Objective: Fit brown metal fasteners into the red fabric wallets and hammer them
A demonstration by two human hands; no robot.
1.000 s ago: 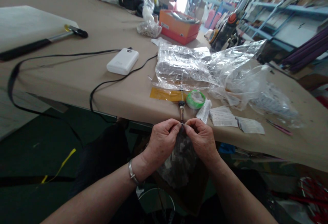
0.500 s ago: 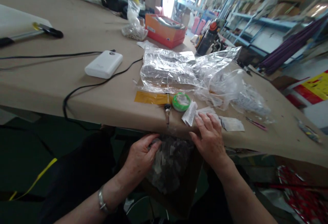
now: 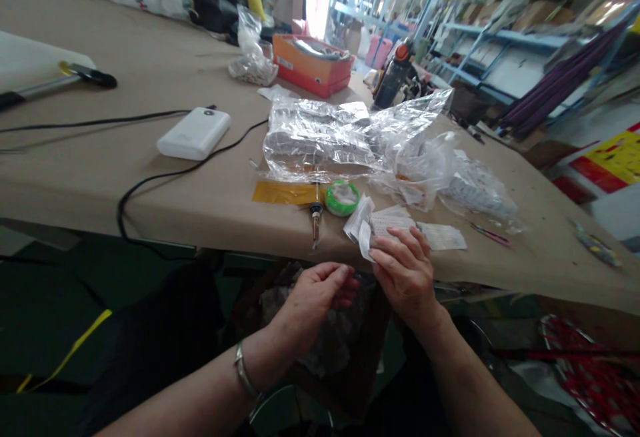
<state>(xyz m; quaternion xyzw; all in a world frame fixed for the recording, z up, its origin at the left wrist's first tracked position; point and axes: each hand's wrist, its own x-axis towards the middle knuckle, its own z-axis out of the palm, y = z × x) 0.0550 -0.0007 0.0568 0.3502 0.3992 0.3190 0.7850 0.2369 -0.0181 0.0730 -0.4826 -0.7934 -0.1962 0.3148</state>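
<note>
My left hand (image 3: 320,300) hangs just off the table's front edge, its thumb and index finger pinched together; anything between them is too small to make out. Below it is a pile of greyish translucent scraps (image 3: 335,343). At the edge, my right hand (image 3: 406,270) grips a white strip (image 3: 365,239) between thumb and fingers, resting against printed white slips (image 3: 387,219). Left of these slips lie a green-rimmed round container (image 3: 342,198) and a soldering-iron-like tool (image 3: 315,218), its metal tip pointing toward me. An amber film strip (image 3: 280,192) lies under the tool.
Clear plastic bags (image 3: 320,137) spread behind the slips. A white power bank (image 3: 195,133) sits left beside a black cable (image 3: 150,179). Farther back are an orange box (image 3: 313,67) and a dark bottle (image 3: 393,80). Tweezers (image 3: 493,235) and pliers (image 3: 595,243) lie right.
My left hand has moved right, away from the scraps' left side, toward my right hand. My right hand has taken hold of a white strip, which now stands lifted. The view has shifted slightly.
</note>
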